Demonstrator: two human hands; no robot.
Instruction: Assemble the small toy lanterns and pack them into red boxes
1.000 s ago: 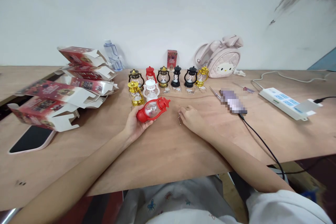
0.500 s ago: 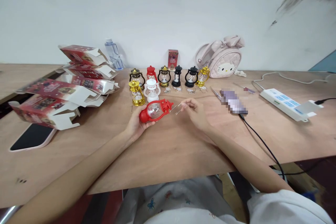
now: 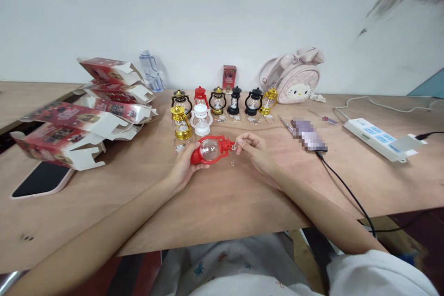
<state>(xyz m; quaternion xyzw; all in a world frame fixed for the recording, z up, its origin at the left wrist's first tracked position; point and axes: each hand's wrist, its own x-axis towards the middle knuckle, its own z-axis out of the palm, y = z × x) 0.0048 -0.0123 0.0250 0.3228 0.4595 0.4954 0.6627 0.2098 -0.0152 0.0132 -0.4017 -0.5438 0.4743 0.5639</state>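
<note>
My left hand [image 3: 184,165] is wrapped round the base of a small red lantern [image 3: 211,149], which lies on its side with its top pointing right. The fingers of my right hand [image 3: 252,148] pinch a thin wire handle [image 3: 233,163] close to the lantern's top. Whether the wire touches the lantern I cannot tell. Just behind stand a white lantern [image 3: 201,122] and a gold lantern [image 3: 181,125], upright. Farther back is a row of several more lanterns in black, red, bronze and gold, including a black lantern [image 3: 254,101].
Red printed boxes [image 3: 86,120], opened, are piled at left beside a phone [image 3: 43,179]. A water bottle [image 3: 151,71], a small red box [image 3: 229,78] and a pink bag [image 3: 294,83] stand by the wall. At right are a blurred-out phone [image 3: 309,135], a screwdriver [image 3: 328,119] and a power strip [image 3: 376,136].
The red lantern has moved slightly right in my left hand. The wire handle, held in my right hand, has turned to hang more steeply and is nearer the lantern's top.
</note>
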